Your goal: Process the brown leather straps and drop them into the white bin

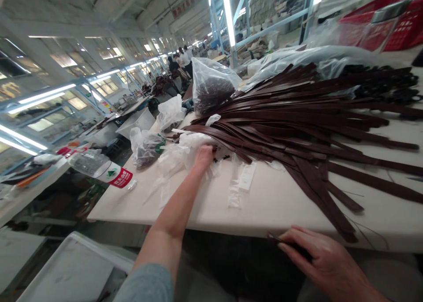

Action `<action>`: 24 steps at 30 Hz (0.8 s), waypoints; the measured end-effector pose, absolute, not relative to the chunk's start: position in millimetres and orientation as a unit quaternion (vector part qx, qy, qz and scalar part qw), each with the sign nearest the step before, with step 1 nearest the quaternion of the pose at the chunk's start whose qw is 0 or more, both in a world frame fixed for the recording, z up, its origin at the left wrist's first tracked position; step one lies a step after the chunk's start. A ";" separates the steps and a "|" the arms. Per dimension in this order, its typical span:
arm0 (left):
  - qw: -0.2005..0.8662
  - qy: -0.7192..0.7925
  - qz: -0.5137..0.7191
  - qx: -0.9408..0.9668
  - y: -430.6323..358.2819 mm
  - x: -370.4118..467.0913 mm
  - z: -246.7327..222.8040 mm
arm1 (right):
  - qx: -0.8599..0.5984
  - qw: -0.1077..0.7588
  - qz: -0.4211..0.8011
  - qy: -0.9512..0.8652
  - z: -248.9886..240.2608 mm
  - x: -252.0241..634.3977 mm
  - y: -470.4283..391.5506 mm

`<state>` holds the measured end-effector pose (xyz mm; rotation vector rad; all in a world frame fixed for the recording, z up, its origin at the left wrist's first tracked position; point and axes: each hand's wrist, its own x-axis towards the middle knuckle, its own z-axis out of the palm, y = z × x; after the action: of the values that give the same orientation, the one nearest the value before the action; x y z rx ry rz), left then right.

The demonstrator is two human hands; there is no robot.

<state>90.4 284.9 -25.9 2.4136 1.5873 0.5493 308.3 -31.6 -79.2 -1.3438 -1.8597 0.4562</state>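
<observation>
My left hand (204, 157) reaches over the table to a white plastic bag (190, 145) with small black pieces (225, 157) beside it. Its fingers are curled and face away from me; what they hold, if anything, is hidden. In front of the table edge, my right hand (319, 258) is closed, with thumb and fingers pinching a dark brown strap (273, 237). Only the strap's tip shows clearly, and the hand is a little blurred. A large fanned pile of dark brown straps (264, 132) lies just right of my left hand.
A plastic bottle (102, 169) lies tilted at the table's left edge. Filled clear bags (213, 86) stand behind the bag. Black pieces (386, 83) and a red crate (403, 24) are at the far right. A white bin (77, 244) stands lower left. People (185, 59) are far off.
</observation>
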 end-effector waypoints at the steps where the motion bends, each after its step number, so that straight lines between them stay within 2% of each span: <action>1: 0.099 0.544 0.184 0.813 290.7 91.9 -27.9 | -0.533 0.387 0.186 -0.729 -80.6 309.5 -32.3; 7: 0.105 0.570 0.201 0.790 293.5 94.9 -21.9 | -0.543 0.396 0.204 -0.712 -82.4 314.8 -34.4; 12: 0.154 0.551 0.271 0.774 251.0 88.0 -9.7 | -0.557 0.415 0.210 -0.688 -65.3 320.9 -30.9; 14: 0.277 0.530 0.321 0.734 218.8 84.5 -5.2 | -0.561 0.423 0.199 -0.683 -52.8 321.9 -27.9; 18: 0.615 0.432 0.397 0.527 142.2 83.2 1.0 | -0.552 0.449 0.153 -0.686 -23.0 312.6 -20.8; 20: 0.679 0.413 0.394 0.461 108.7 86.1 0.5 | -0.546 0.460 0.128 -0.688 -10.8 303.0 -17.5; 24: 0.725 0.404 0.391 0.399 64.5 94.9 -8.3 | -0.530 0.471 0.100 -0.698 -0.6 282.6 -13.0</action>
<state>94.9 64.5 -8.3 0.8810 0.8909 0.8621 282.6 -13.0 -0.6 -1.2975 -1.7109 0.2448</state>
